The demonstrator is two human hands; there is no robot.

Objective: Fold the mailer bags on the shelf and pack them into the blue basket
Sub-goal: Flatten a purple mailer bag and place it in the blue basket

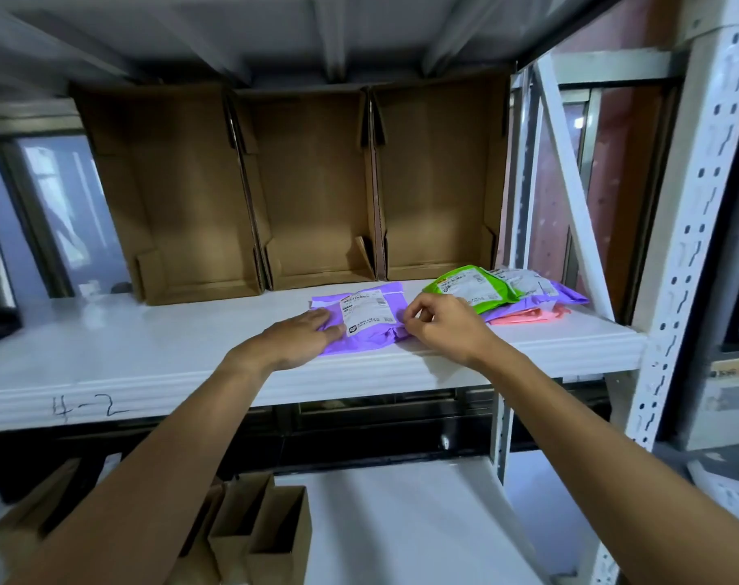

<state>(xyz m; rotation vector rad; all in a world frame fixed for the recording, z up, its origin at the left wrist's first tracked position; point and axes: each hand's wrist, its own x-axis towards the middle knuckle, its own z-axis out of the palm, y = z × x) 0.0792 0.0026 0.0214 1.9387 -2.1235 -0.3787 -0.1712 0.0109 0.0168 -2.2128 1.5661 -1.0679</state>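
A purple mailer bag lies near the front edge of the white shelf, the left hand pressing flat, fingers straight, on its left side, the right hand pinching its right edge with curled fingers.

- Two forearms are shown, the left forearm and the right forearm, both bare along the whole length seen below the front lip of the white shelf.
- The left hand, seen above that lip, is bare; its back is smooth, with the knuckles only faintly marked.
- The right hand, also above the lip, is bare; its knuckles stand out as a ridged row.
- Nails and finer skin detail cannot be made out through the blur.
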